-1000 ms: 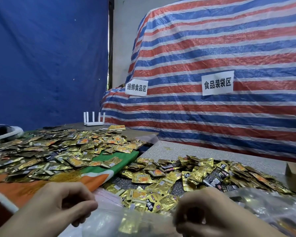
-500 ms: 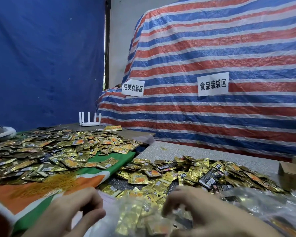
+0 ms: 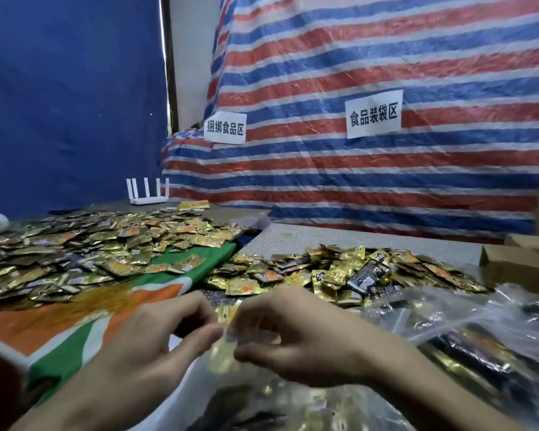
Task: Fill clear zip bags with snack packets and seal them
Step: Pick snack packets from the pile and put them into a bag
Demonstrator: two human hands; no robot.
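- Behind your table hang a blue tarp [image 3: 69,98] on the left and a red, white and blue striped tarp [image 3: 386,181] at the back, with two white paper signs [image 3: 374,115] stuck on it.
- A white router [image 3: 147,194] stands at the far edge of the table.
- To your left, an orange, green and white cloth [image 3: 75,325] carries a wide spread of gold snack packets [image 3: 91,244]. A second heap [image 3: 339,272] lies on the grey speckled tabletop [image 3: 308,237] ahead of you.
- Cardboard boxes [image 3: 517,265] sit at the right edge, with filled clear bags [image 3: 479,331] lying in front of them.
- Your left hand [image 3: 156,343] and right hand [image 3: 296,337] meet low in the centre, above the table's near edge.
- Each hand pinches the clear zip bag [image 3: 227,340] between thumb and fingers.
- The bag hangs between your hands, blurred, with gold packets inside it.
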